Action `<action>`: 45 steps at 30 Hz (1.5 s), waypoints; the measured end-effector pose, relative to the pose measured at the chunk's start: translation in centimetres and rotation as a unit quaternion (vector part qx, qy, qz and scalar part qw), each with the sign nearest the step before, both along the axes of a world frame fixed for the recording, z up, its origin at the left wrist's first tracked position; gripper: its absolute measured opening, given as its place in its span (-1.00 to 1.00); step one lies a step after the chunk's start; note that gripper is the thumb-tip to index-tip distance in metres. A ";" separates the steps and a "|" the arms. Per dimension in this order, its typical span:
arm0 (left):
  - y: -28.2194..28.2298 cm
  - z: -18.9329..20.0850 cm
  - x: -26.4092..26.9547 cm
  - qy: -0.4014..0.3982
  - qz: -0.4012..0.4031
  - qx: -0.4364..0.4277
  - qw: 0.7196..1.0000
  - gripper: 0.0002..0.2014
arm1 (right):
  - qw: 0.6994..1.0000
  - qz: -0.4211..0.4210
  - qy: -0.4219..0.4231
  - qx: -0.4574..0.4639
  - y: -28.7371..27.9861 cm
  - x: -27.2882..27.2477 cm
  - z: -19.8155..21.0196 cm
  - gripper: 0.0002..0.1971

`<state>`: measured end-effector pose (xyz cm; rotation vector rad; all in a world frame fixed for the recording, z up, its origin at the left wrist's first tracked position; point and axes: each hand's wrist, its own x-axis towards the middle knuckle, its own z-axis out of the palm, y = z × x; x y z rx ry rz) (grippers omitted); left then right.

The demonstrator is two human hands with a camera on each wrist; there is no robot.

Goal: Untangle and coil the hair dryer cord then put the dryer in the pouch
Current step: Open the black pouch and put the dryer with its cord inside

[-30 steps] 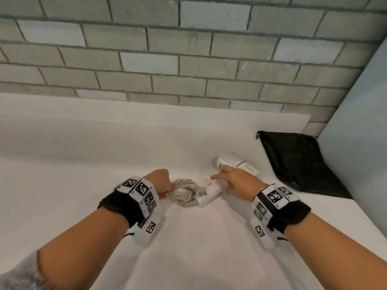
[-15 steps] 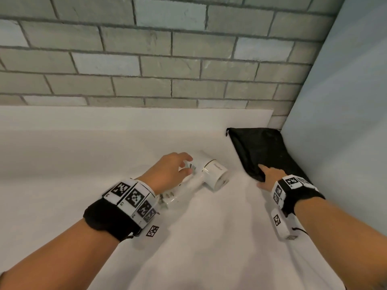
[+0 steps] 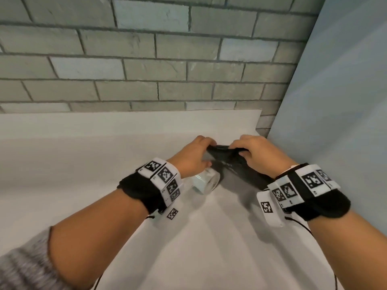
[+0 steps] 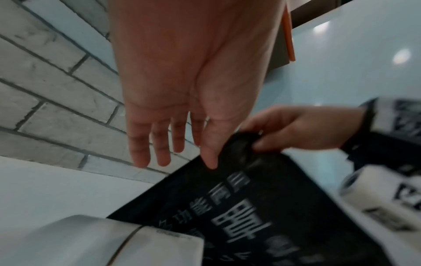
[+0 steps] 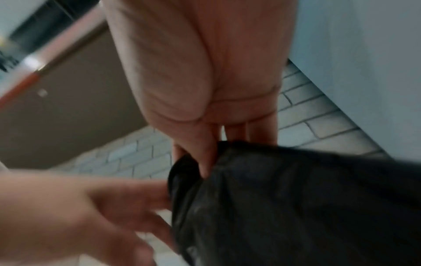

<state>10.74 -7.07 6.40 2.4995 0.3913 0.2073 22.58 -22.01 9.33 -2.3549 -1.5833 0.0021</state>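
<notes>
The black pouch (image 3: 232, 164) hangs lifted off the white counter (image 3: 83, 168), its mouth toward the wall. My right hand (image 3: 240, 150) pinches the rim of the pouch (image 5: 284, 198) between thumb and fingers (image 5: 205, 162). My left hand (image 3: 202, 151) is at the other side of the mouth, its fairly straight fingers (image 4: 212, 160) touching the printed pouch (image 4: 239, 207). The white hair dryer (image 3: 206, 182) lies on the counter just below my left hand, grille end toward me, and also shows in the left wrist view (image 4: 102, 241). The cord is hidden.
A grey brick wall (image 3: 167, 70) runs behind the counter and a pale blue panel (image 3: 335, 101) closes the right side, close to my right hand. The counter stretches away to the left and toward me.
My left hand let go of the dryer and moved to the pouch mouth. My right hand picked the pouch up from the counter and brought it over beside the dryer.
</notes>
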 end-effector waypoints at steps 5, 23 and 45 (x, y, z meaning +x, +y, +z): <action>2.3 -0.9 2.4 0.074 -0.008 0.092 0.993 -0.56 | 0.995 0.084 0.011 0.055 -1.4 -3.1 4.4 -0.66; 14.2 -1.1 -12.4 0.013 0.326 0.268 0.906 -0.92 | 0.993 0.104 -0.031 0.039 10.4 -5.4 -1.6 -0.60; 15.4 -7.4 -23.0 0.113 0.251 0.091 0.957 -0.73 | 0.931 0.241 0.026 -0.274 12.9 -10.6 -10.3 -0.22</action>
